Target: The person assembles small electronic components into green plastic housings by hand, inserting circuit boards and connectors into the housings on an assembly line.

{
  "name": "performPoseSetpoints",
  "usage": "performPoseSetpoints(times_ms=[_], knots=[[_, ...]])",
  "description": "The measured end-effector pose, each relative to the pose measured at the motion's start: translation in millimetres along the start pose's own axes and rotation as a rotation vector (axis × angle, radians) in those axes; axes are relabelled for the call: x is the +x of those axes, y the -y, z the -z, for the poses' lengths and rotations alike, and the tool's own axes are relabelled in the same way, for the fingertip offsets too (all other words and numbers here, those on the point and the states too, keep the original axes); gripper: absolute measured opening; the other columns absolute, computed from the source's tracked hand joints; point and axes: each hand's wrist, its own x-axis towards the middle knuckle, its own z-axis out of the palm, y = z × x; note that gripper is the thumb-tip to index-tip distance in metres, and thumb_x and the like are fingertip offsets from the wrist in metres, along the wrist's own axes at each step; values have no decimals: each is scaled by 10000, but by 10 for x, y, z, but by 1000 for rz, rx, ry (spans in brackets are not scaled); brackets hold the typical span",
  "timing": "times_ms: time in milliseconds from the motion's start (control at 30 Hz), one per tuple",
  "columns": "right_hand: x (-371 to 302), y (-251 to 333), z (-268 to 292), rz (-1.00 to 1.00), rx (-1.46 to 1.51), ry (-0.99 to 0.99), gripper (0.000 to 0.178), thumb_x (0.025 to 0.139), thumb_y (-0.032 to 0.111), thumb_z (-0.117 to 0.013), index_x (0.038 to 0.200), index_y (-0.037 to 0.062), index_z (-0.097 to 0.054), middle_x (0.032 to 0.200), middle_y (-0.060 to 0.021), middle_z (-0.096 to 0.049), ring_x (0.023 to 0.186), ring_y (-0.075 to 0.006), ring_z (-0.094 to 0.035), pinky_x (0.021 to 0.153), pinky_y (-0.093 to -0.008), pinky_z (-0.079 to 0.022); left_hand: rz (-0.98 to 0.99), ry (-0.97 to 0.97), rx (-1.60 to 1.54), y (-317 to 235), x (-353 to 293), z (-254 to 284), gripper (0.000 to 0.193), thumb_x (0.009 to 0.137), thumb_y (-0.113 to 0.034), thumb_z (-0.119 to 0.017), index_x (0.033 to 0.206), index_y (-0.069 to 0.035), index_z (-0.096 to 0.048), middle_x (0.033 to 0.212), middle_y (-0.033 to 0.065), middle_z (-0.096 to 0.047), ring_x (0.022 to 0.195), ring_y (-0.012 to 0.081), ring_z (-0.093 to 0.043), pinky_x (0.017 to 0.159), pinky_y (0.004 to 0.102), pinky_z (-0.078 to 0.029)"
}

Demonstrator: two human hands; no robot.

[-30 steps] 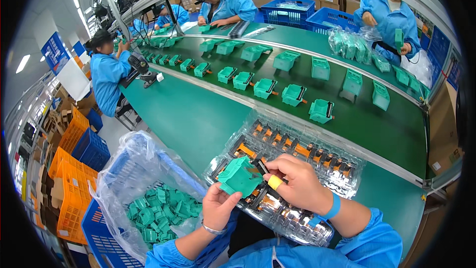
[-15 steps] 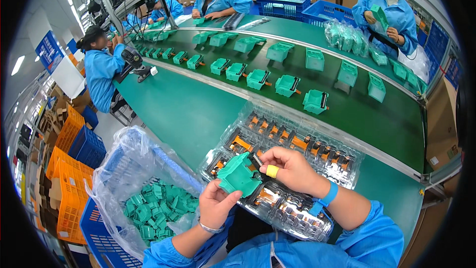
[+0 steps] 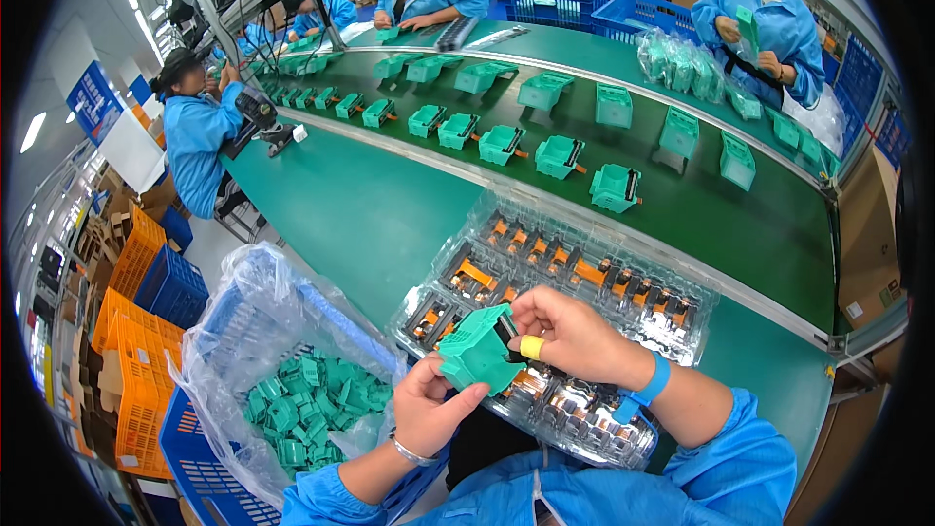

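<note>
Smooth, faintly satiny plastic is seen in the green housing [image 3: 477,349]; thin, clear plastic is shown by the tray [image 3: 695,333] — glossy, with bright glare. Wrinkled, translucent film is seen in the crate liner [image 3: 219,321], smooth green on the bench top [image 3: 341,209], creased blue cloth in the sleeves [image 3: 726,443].

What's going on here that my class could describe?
A person holds a green housing in the left hand, while the right hand touches a black part at its edge; whether it pinches or presses is unclear. Below, a clear tray of black-and-orange parts lies on the green bench. To the left, a blue crate holds loose green pieces. Beyond, more housings sit in rows on a dark belt; across it, a co-worker handles another.
</note>
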Motion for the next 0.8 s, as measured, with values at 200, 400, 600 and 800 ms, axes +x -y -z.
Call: performPoseSetpoints(times_ms=[200, 400, 600, 800], knots=[[-53, 184, 34, -48, -43, 49, 163, 814, 49, -626, 944, -12, -550, 815, -70, -596, 723, -120, -583, 633, -284, -481, -32, 26, -64, 21, -47, 9, 258, 758, 52, -690, 949, 5, -524, 1020, 79, -574, 964, 153, -579, 861, 312, -472], [-139, 211, 50, 561, -490, -183, 208, 751, 31, -663, 933, 14, -564, 875, -94, -584, 752, -237, -595, 652, -318, -501, -83, 81, -9, 107, -28, -84, 441, 761, 70, -672, 1119, 1, -425, 1146, 98, -519, 1087, 183, -524, 931, 347, -432], [-395, 555, 308, 1089, -964, -176, 253, 666, 105, -644, 899, 13, -608, 867, -87, -589, 745, -226, -592, 649, -323, -511, -143, 84, 114, 80, -12, -57, 666, 773, 86, -619, 1320, -51, -264, 1315, 161, -410, 1190, 246, -458, 995, 390, -384], [-552, 548, 501, 1152, -1186, -152, 210, 676, 84, -654, 868, 19, -598, 853, -72, -586, 747, -215, -576, 675, -328, -513, -66, 93, 114, 124, 7, -89, 591, 782, 108, -590, 1281, -32, -304, 1212, 159, -484, 1107, 234, -518, 918, 354, -455]])
